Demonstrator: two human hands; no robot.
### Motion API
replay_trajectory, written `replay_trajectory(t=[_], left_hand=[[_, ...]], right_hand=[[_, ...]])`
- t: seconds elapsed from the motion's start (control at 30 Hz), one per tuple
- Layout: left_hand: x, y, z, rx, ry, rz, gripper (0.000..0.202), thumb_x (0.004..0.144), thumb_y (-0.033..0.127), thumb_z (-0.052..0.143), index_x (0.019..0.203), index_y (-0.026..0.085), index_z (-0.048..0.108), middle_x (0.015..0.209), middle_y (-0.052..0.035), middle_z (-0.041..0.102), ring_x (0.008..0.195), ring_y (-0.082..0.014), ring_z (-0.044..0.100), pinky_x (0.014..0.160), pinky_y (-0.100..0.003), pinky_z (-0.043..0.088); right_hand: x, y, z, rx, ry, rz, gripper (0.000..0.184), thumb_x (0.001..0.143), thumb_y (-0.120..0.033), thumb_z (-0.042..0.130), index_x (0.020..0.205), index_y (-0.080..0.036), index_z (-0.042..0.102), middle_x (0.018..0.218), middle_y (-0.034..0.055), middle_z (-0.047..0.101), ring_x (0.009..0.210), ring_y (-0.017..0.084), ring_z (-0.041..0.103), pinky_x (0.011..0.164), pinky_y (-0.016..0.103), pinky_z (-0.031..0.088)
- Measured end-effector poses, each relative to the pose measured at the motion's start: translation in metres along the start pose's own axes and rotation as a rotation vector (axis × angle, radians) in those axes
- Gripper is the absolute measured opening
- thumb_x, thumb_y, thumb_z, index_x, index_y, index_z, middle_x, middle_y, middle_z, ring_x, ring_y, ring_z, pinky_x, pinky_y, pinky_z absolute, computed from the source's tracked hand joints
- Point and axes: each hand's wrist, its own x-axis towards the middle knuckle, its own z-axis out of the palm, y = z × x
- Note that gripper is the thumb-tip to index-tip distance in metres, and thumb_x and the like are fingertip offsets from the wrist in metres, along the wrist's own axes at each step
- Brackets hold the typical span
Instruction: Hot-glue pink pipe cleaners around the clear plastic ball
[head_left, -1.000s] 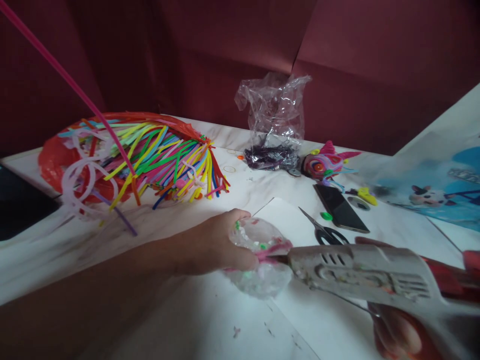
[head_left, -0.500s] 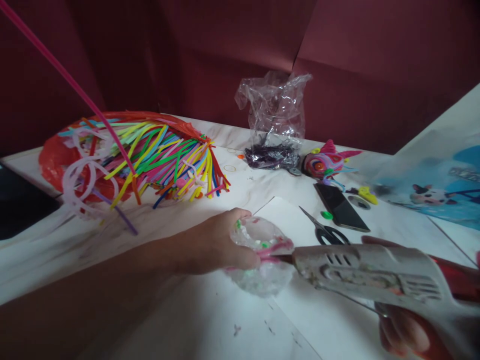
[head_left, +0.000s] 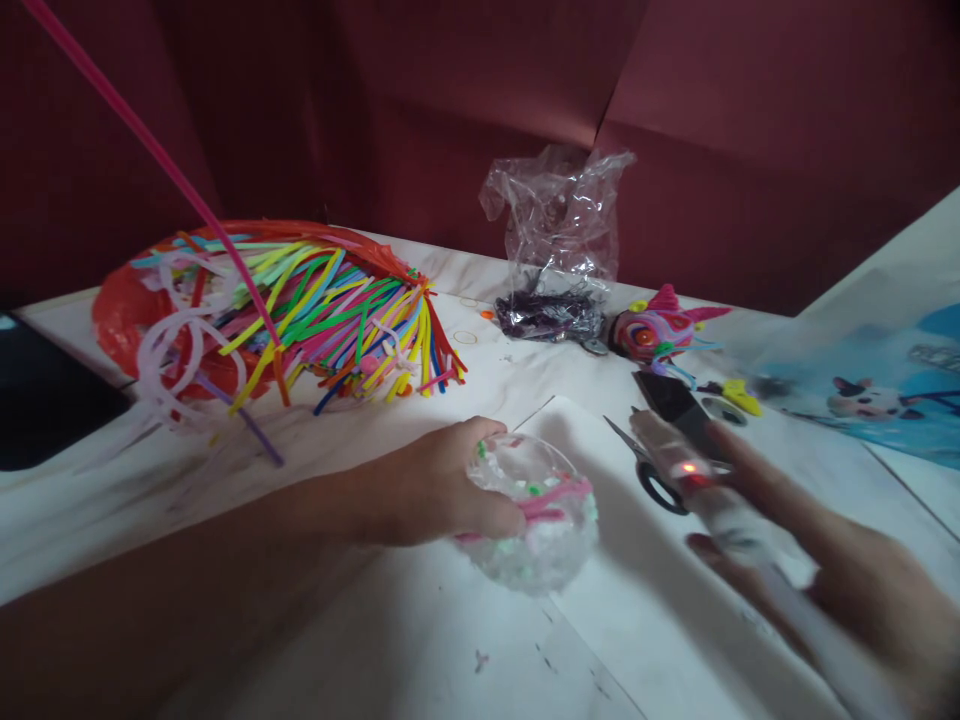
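Observation:
My left hand is closed around the side of a clear, round plastic container with an open top, its thumb over the near side. Pink pipe cleaner lies against the container by the thumb tip, and small green and white bits show on its wall. To the right, my right hand is wrapped round a glue gun with a small red light lit on it. The gun is blurred and apart from the container, its front end close to black-handled scissors.
Many coloured pipe cleaners lie in a red bag at the left; one pink stem rises high. A clear bag of dark strands, a decorated fish-like craft, a phone and a yellow piece stand or lie behind.
The glue gun has pulled away from the pink pipe cleaner to the right and turned, now over the scissors and phone. My left hand keeps holding the container in nearly the same place.

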Motion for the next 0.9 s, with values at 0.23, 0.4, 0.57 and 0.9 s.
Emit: replay_trajectory(t=[0.23,0.4,0.57,0.9], left_hand=[[-0.004,-0.001,-0.004,0.125,0.014,0.028,0.076,0.066,0.034,0.068,0.132,0.015,0.034,0.117,-0.0108,0.058,0.097,-0.0261,0.058,0.073,-0.031,0.047],[-0.006,-0.002,-0.004,0.127,0.016,0.042,0.075,0.066,0.033,0.068,0.132,0.015,0.036,0.120,-0.0112,0.057,0.102,-0.0273,0.057,0.077,-0.032,0.047],[-0.008,-0.003,-0.004,0.115,0.005,0.045,0.079,0.065,0.033,0.068,0.133,0.013,0.032,0.119,-0.0131,0.057,0.099,-0.0271,0.058,0.076,-0.032,0.047],[-0.005,-0.015,0.004,0.008,0.031,0.140,0.064,0.062,0.025,0.068,0.120,0.016,0.043,0.100,-0.0076,0.062,0.084,-0.0225,0.060,0.062,-0.028,0.045]], right_hand=[[0.012,-0.013,0.039,-0.076,-0.105,-0.239,0.063,0.089,-0.023,0.034,0.147,-0.013,0.010,0.101,0.0125,0.056,0.083,0.025,0.059,0.057,0.031,0.056],[0.013,-0.016,0.048,-0.077,-0.160,-0.241,0.060,0.090,-0.025,0.031,0.146,-0.014,0.013,0.094,0.0109,0.055,0.076,0.024,0.059,0.054,0.032,0.056],[0.015,-0.021,0.017,-0.063,-0.154,-0.200,0.040,0.099,-0.042,0.033,0.133,-0.022,0.038,0.109,0.0064,0.058,0.085,0.023,0.062,0.062,0.029,0.057],[0.054,-0.091,-0.010,0.282,-0.093,-0.163,0.027,0.097,-0.041,0.044,0.120,-0.027,0.045,0.112,-0.0009,0.052,0.097,0.016,0.053,0.077,0.022,0.050]])
